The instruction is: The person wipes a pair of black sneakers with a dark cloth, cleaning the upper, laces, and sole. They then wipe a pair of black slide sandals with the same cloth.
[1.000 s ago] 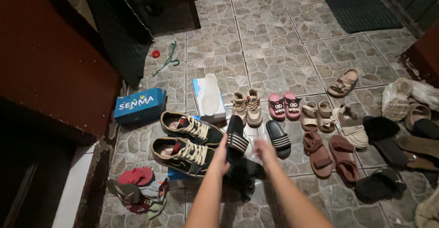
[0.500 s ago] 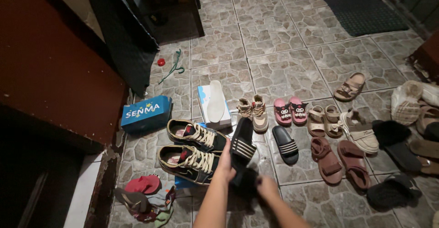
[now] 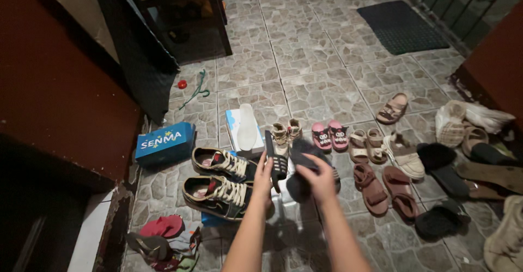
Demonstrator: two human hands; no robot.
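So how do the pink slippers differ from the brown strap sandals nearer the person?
The pink slippers are small, with a dark cartoon face on each; the brown strap sandals are bigger and plain. The pink slippers sit tight together, side by side; the brown strap sandals lie a little apart and angled. The pink slippers stand farther from the person, beyond the right hand. Both are complete pairs resting sole-down on the tiled floor, untouched.

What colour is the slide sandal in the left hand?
Black with white stripes across the strap: the slide sandal held by the left hand, seen in the head view.
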